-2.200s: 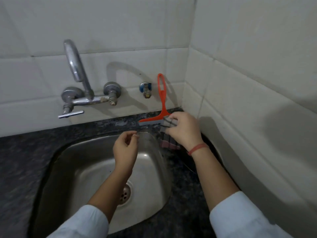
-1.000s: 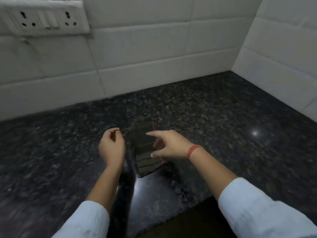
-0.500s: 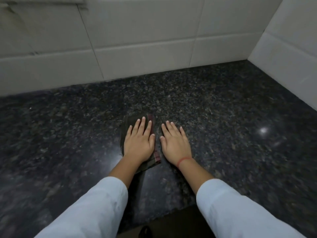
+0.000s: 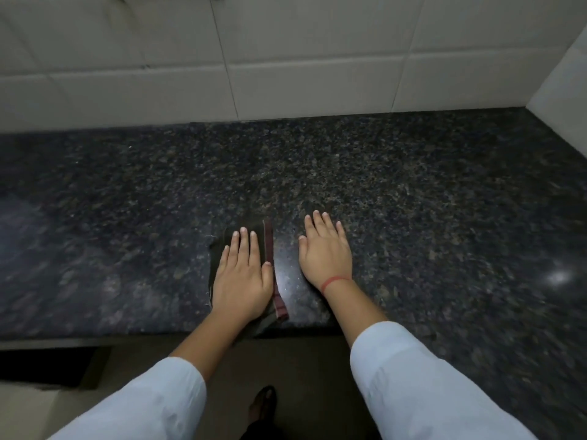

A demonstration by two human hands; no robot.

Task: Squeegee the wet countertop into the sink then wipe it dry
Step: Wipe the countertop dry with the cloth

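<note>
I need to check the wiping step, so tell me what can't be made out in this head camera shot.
- Cloth: mostly under the left hand; full shape hidden.
- Countertop: wet or dry unclear; dark, speckled, blurred at the edges.
- Sink and squeegee: outside the frame.
- Right hand: palm contact hidden beneath it.

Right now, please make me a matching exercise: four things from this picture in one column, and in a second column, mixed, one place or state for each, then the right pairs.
Things:
1. left hand
2. right hand
3. cloth
4. red thread

Places or states:
A. around the right wrist
B. flat on the bare countertop
C. pressed flat on top of the cloth
D. spread on the counter, near its front edge

Pairs: 1-C, 2-B, 3-D, 4-A
</note>
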